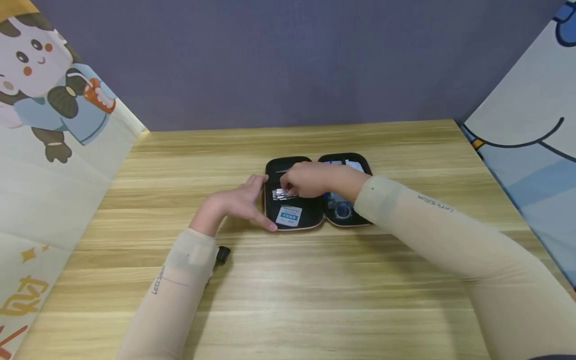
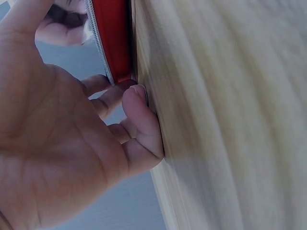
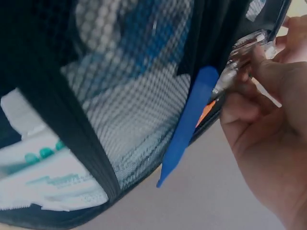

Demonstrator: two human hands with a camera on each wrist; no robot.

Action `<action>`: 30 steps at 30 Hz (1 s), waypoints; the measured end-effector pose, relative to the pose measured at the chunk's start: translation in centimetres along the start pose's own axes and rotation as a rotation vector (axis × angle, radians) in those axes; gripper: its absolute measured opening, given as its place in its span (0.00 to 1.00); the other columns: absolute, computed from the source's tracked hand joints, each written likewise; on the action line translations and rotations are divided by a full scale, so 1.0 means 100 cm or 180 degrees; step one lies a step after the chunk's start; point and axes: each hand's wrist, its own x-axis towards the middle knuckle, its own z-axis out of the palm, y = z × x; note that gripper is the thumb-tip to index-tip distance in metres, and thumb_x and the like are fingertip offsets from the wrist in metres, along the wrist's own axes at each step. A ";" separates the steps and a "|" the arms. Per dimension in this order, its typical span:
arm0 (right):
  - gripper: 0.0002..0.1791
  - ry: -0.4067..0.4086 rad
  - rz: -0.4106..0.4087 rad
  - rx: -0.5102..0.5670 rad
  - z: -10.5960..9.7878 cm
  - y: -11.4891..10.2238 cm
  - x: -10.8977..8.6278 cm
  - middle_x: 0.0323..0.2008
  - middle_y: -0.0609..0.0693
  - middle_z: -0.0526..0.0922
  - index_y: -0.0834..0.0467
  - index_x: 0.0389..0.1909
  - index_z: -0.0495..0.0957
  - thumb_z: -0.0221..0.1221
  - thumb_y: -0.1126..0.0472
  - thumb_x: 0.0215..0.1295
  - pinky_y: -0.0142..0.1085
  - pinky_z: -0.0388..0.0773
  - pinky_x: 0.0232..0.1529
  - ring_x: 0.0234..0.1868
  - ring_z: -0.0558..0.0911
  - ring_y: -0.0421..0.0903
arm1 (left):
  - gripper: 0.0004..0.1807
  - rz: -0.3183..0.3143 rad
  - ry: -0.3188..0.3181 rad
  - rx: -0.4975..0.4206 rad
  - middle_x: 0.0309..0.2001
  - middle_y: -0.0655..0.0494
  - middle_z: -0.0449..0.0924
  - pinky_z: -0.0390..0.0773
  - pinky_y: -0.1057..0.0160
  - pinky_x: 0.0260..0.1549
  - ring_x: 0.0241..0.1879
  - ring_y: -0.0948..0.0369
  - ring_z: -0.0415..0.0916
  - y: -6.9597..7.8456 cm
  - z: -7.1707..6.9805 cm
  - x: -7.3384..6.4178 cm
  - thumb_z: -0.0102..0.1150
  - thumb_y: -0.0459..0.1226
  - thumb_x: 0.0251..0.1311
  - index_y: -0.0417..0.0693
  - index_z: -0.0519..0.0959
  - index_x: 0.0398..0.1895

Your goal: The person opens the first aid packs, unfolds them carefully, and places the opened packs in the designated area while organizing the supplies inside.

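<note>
An unfolded zip case, black inside and red outside, lies on the table, its two halves spread left and right. My left hand holds its left edge, thumb at the front corner and fingers farther back. Over the left half, my right hand pinches shiny silver foil packets with thumb and fingers. The hand partly hides the packets. In front of them in the same half is a white and blue packet. The right wrist view shows a blue pointed plastic piece hanging at the mesh pocket.
White packets with green print sit in the case's right half, partly under my right forearm. A small black object shows beside my left sleeve. A grey-purple partition stands behind the wooden table, with cartoon panels at both sides.
</note>
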 end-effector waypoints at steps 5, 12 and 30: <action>0.05 0.0074 -0.0119 0.0090 0.005 -0.001 0.004 0.46 0.50 0.88 0.55 0.47 0.85 0.63 0.60 0.77 0.42 0.86 0.56 0.49 0.87 0.46 | 0.81 0.0004 -0.0004 0.0003 0.83 0.40 0.46 0.56 0.39 0.83 0.85 0.41 0.47 0.000 0.000 0.000 0.86 0.60 0.41 0.44 0.37 0.87; 0.03 0.0151 -0.0134 0.0225 0.008 0.000 0.003 0.40 0.49 0.90 0.56 0.43 0.85 0.66 0.60 0.74 0.41 0.87 0.51 0.43 0.88 0.44 | 0.81 0.0029 -0.0007 0.0018 0.83 0.40 0.46 0.55 0.39 0.83 0.84 0.41 0.48 0.002 -0.001 0.001 0.85 0.60 0.41 0.42 0.37 0.87; 0.11 -0.0200 -0.0247 0.0875 0.008 0.005 -0.003 0.37 0.47 0.85 0.55 0.43 0.85 0.56 0.56 0.82 0.37 0.80 0.46 0.37 0.80 0.42 | 0.81 -0.0051 -0.0034 0.0044 0.84 0.42 0.44 0.55 0.38 0.83 0.85 0.41 0.46 0.002 0.001 0.000 0.85 0.61 0.42 0.46 0.37 0.87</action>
